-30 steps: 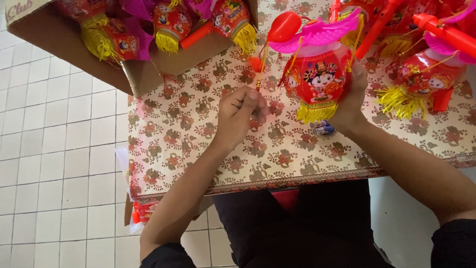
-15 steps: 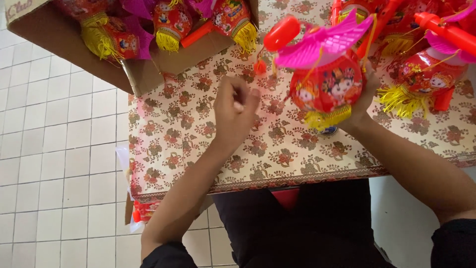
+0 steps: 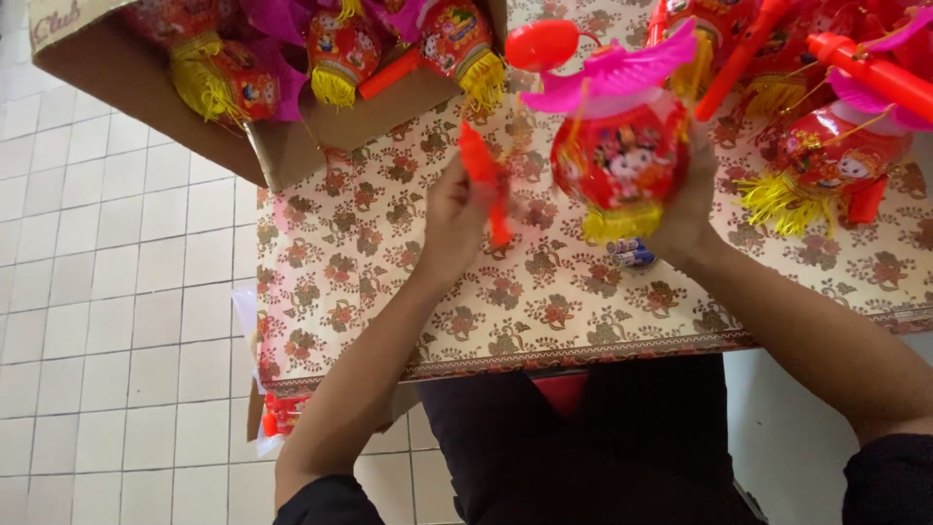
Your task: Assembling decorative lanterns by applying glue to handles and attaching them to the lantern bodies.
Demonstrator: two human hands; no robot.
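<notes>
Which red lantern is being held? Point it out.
The round red lantern with the pink winged top, cupped by the right hand above the table's middle. The others sit untouched in the cardboard box or at the right.

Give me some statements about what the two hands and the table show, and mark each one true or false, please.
1. The right hand holds a red lantern with a pink top. True.
2. The left hand is empty. False: it holds a red stick-shaped piece.
3. The table has a plain white cover. False: the cover has a floral pattern.
4. A cardboard box with more lanterns sits at the table's left end. True.
5. Small batteries lie below the held lantern. True.
</notes>
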